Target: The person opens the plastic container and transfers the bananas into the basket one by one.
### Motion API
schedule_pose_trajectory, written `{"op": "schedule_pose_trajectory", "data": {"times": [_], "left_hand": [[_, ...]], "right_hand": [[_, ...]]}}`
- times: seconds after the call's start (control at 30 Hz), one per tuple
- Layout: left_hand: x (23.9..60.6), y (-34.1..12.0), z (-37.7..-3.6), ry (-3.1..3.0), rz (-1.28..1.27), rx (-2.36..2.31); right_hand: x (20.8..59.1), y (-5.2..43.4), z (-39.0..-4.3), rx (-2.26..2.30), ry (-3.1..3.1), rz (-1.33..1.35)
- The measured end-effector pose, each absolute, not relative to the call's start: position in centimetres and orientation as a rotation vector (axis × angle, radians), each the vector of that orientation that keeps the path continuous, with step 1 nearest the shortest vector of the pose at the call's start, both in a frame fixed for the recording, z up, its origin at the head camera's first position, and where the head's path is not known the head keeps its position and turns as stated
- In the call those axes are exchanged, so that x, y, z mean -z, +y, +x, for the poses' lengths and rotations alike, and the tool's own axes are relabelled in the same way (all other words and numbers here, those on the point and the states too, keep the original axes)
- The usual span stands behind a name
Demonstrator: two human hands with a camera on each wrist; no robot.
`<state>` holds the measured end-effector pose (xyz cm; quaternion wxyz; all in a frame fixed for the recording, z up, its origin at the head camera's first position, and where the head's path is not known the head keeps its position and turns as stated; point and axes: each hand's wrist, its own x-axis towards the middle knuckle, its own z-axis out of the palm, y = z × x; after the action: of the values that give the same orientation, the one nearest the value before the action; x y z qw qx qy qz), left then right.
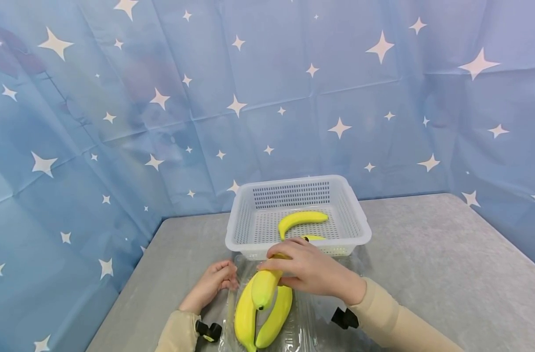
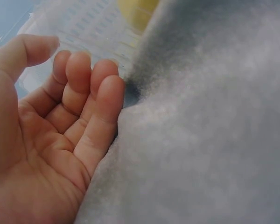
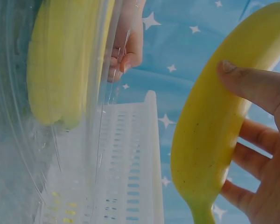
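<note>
In the head view my right hand [image 1: 309, 271] grips a yellow banana [image 1: 265, 288], with the thumb on one side and the fingers on the other, as the right wrist view shows. This banana is over a clear plastic container [image 1: 309, 318] that holds two more bananas, a left one [image 1: 244, 318] and a right one [image 1: 277, 318], lying side by side. My left hand [image 1: 212, 283] is at the container's left edge, its fingers loosely bent. Nothing shows between the left thumb and fingers [image 2: 109, 98] in the left wrist view.
Behind the clear container stands a white perforated basket [image 1: 359, 227]. One banana [image 1: 302, 218] lies inside it, and part of another [image 1: 313, 238] shows behind its front rim. A blue star-patterned cloth [image 1: 276, 132] hangs behind the grey table [image 1: 425, 254].
</note>
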<state>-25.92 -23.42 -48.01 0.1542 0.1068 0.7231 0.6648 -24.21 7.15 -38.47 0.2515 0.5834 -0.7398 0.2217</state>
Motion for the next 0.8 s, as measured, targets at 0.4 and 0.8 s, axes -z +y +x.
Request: {"op": "schedule_pose_trajectory", "data": {"times": [0.4, 0.8], "left_hand": [[48.1, -23.4, -26.0, 2.068, 0.285, -1.903], [48.3, -23.5, -26.1, 2.058, 0.305, -1.915]], "right_hand": [[38.3, 7.7, -24.7, -0.586, -2.009, 1.558], [38.3, 8.2, -25.3, -0.585, -2.019, 1.528]]}}
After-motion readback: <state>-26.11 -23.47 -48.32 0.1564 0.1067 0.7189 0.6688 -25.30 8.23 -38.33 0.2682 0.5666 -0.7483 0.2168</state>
